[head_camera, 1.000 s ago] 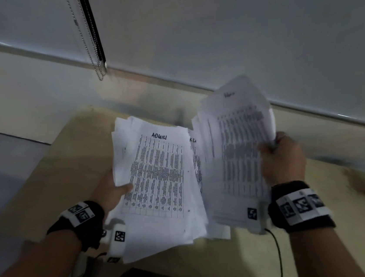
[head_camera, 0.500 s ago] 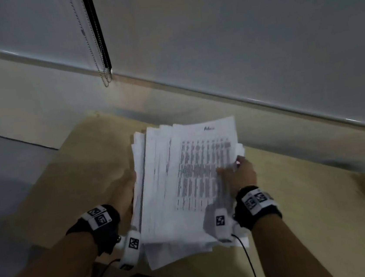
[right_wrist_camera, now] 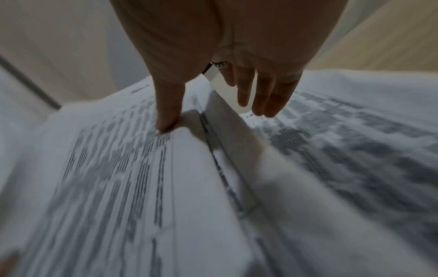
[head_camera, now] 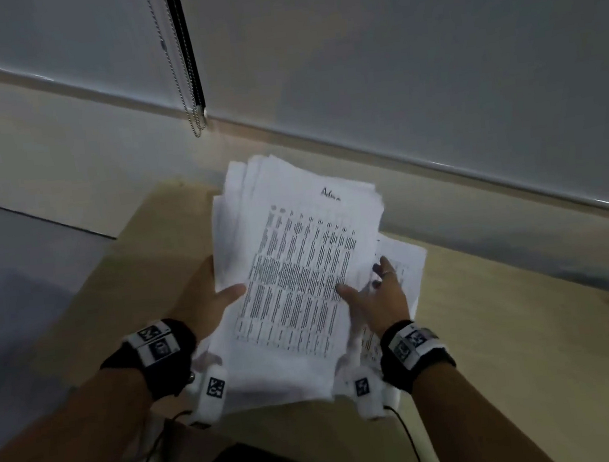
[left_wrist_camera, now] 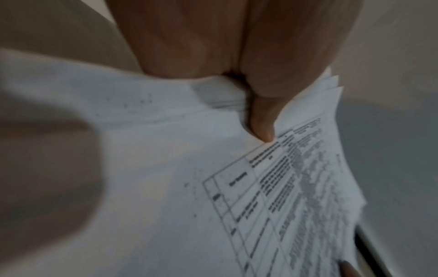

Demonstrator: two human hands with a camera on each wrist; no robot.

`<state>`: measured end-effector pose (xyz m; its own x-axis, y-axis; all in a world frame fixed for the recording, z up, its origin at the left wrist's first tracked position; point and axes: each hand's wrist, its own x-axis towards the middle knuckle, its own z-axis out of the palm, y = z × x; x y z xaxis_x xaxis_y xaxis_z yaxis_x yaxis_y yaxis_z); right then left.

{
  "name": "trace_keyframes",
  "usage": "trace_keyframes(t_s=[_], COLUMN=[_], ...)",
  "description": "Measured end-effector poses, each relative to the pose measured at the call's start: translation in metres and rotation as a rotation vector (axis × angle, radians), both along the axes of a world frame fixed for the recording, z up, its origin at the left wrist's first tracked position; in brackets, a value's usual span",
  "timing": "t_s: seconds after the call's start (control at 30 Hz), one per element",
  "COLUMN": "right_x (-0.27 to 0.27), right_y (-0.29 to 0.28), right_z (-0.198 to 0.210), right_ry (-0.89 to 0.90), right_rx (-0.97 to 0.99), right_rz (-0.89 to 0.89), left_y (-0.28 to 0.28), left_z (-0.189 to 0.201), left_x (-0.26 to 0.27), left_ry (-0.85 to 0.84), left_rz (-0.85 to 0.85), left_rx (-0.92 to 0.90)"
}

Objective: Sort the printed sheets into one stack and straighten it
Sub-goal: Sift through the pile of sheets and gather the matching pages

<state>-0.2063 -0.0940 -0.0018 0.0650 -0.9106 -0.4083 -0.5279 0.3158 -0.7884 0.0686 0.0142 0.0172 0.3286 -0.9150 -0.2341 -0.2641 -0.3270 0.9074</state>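
Sheets (head_camera: pixel 296 269) are mostly gathered into one ragged stack above the table (head_camera: pixel 495 323), my left hand (head_camera: pixel 204 299) gripping its left edge, right hand (head_camera: pixel 374 295) open-fingered on top, while I judge stray sheets (head_camera: pixel 409 260) and squaring remain.

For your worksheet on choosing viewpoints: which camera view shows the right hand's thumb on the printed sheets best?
The right wrist view: the right hand has its thumb pressed flat on the top printed sheet. The head view shows the same thumb smaller. The left wrist view shows none of it clearly.
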Motion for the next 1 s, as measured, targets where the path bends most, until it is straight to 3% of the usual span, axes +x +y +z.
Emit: trace_keyframes(t_s=[0.1, 0.17, 0.37, 0.5, 0.63, 0.77, 0.87, 1.0], right_x=[0.006, 0.011, 0.02, 0.019, 0.021, 0.02, 0.017, 0.009], right_y=[-0.007, -0.008, -0.001, 0.006, 0.005, 0.002, 0.004, 0.006], right_z=[0.044, 0.077, 0.153, 0.137, 0.111, 0.105, 0.097, 0.044], right_ry=[-0.36, -0.402, -0.638, -0.568, -0.556, -0.556, -0.564, -0.264], right_rx=[0.019, -0.062, -0.443, -0.446, -0.355, -0.349, -0.289, -0.15], right_rz=[-0.058, -0.054, -0.066, -0.029, -0.107, -0.159, -0.148, -0.11], left_y=[0.0, -0.005, -0.022, -0.021, -0.021, -0.027, -0.023, -0.027], left_z=[0.031, 0.053, 0.096, 0.084, 0.056, 0.052, 0.043, 0.037], left_x=[0.005, 0.003, -0.004, -0.011, -0.019, -0.029, -0.035, -0.042], left_ry=[0.194, 0.237, 0.036, 0.088, 0.027, 0.055, 0.092, 0.013], left_rz=[-0.013, -0.018, 0.099, 0.092, 0.051, 0.152, 0.134, 0.214], left_rx=[-0.074, -0.131, -0.437, -0.395, -0.268, -0.185, -0.137, -0.072])
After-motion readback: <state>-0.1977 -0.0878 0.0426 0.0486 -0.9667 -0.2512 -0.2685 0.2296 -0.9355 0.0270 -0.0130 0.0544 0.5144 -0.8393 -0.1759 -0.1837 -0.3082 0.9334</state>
